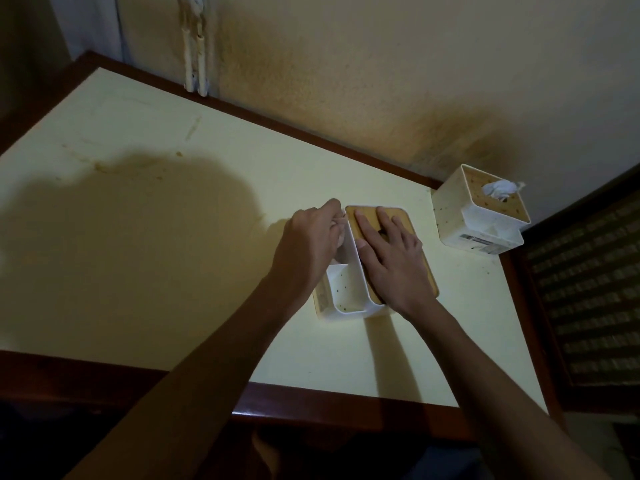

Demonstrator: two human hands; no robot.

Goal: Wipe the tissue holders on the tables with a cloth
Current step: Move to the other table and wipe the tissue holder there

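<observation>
Dim room, pale yellow table [173,237]. Near tissue holder [349,289] sat centre-frame: light, stiff plastic, likely slides. Right hand [391,258] pressed flat, fingers straight, on its wooden lid [420,271]; left hand [308,240] pinched a cloth [338,230] against its side. Second holder [481,209] at right, untouched.

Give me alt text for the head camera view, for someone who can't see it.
A person's right hand lies flat on the wooden lid of a white tissue holder while the left hand wipes its side with a cloth. A second tissue holder stands at the corner of the pale yellow table.
</observation>
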